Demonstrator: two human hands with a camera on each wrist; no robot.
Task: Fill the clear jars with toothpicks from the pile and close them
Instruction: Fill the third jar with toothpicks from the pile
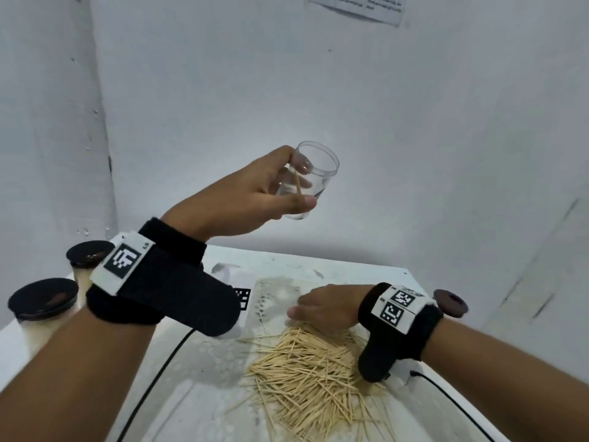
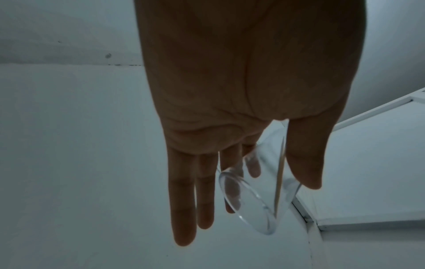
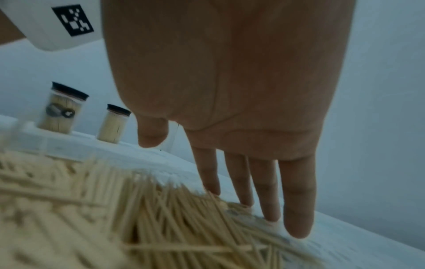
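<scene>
The left hand [image 1: 255, 193] is raised above the table, thumb and fingers curled round a smooth clear jar [image 1: 310, 177], a plain lidless cylinder tilted with its open mouth toward one o'clock. A single thin wooden toothpick [image 1: 298, 186] stands inside it against the wall. The right hand [image 1: 328, 306] lies low with straight, slightly spread fingers [image 3: 296, 209], their tips resting on the far edge of the toothpick pile [image 1: 312, 374], gripping nothing. The pile is a loose tangle of pale slender sticks on the white, rough-looking table [image 1: 197, 387]. At nine o'clock stand two filled jars [image 3: 62, 112], packed with upright toothpicks under dark round lids. A loose dark lid [image 1: 450, 303] lies at three o'clock.
</scene>
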